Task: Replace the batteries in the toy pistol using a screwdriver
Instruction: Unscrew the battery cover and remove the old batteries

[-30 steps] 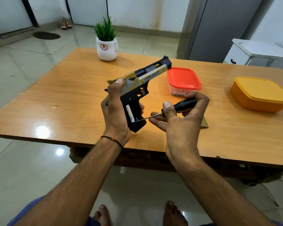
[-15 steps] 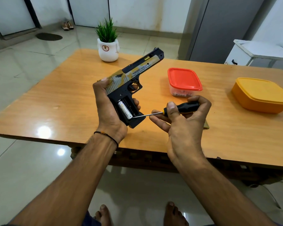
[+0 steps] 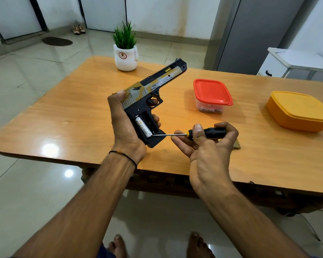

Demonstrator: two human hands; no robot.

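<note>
My left hand (image 3: 124, 125) grips the black and yellow toy pistol (image 3: 153, 88) by its handle, above the table's front part, barrel pointing up and to the right. The handle's battery compartment is uncovered and a white battery (image 3: 143, 127) lies in its left slot; the right slot looks dark. My right hand (image 3: 206, 146) holds a screwdriver (image 3: 205, 132) with a black handle and yellow collar. Its thin shaft runs left and the tip touches the lower end of the battery.
On the wooden table (image 3: 63, 116) stand a clear box with a red lid (image 3: 212, 94), a yellow lidded box (image 3: 298, 110) at the right and a white pot with a green plant (image 3: 125, 53) at the back. A flat yellowish piece (image 3: 236, 144) lies behind my right hand.
My left hand has tilted the pistol so the battery compartment faces me more. The screwdriver tip has stayed at the bottom of the handle, by the battery's lower end.
</note>
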